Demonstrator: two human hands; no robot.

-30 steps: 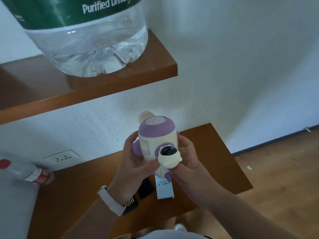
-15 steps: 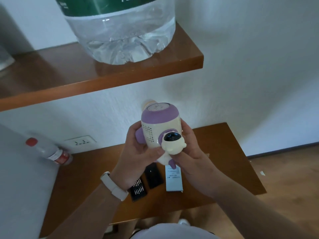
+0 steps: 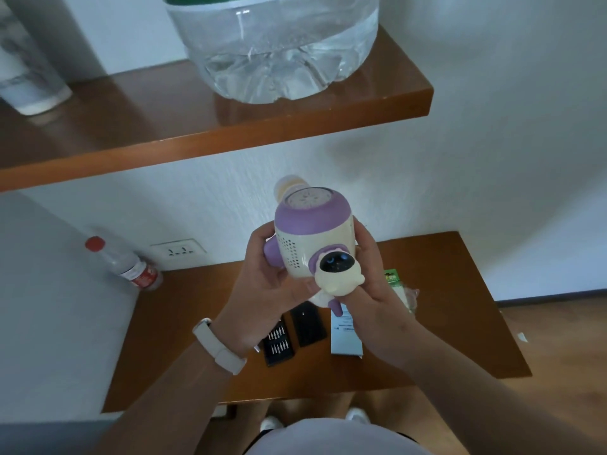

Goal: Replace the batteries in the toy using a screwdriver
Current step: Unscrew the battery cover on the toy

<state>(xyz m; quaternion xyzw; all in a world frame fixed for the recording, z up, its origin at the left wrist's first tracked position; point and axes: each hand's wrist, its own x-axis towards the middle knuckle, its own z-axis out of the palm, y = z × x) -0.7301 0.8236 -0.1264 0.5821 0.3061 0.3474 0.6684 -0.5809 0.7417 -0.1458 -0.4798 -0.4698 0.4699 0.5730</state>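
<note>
Home room: wooden shelves (image 3: 295, 126), wall socket (image 3: 179, 250), water jug (image 3: 276, 54).

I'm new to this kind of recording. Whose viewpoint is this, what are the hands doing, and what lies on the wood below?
No machine here: a camera worn on a person's head looks down at their bare hands. The left hand and right hand together hold a purple-and-cream toy above a low wooden table. On it lie an open case of screwdriver bits, a white box and a green pack; a red-capped bottle leans at its corner. Neither hand holds a screwdriver.
</note>
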